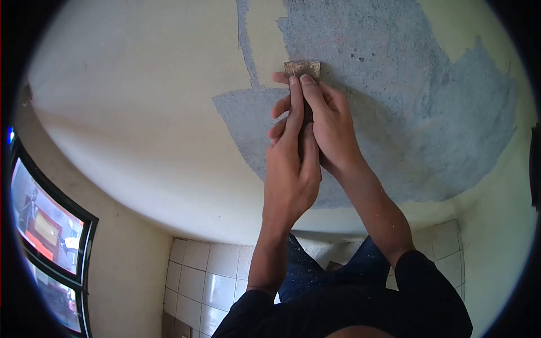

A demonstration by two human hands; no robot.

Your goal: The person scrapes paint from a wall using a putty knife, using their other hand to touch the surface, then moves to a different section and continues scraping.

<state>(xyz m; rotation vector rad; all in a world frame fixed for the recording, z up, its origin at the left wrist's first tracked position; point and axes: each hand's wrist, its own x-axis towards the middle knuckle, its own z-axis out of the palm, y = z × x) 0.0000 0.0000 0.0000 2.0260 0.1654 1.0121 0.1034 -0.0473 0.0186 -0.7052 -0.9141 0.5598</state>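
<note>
Both hands are on one scraper [302, 69], whose worn, flat blade lies against the wall at the edge between cream paint [169, 67] and a bare grey patch [394, 96]. My left hand [290, 163] is closed on the handle from below, its fingers pointing up toward the blade. Higher up and to the right, my right hand [332, 121] grips the same tool, with its thumb close behind the blade. The handle is mostly hidden between my hands.
A dark-framed window [87, 248] is at the left. Below are white floor tiles [222, 260] and my legs in dark trousers [301, 267] with pale flecks on them. Another wall [496, 225] meets the patched one at the right.
</note>
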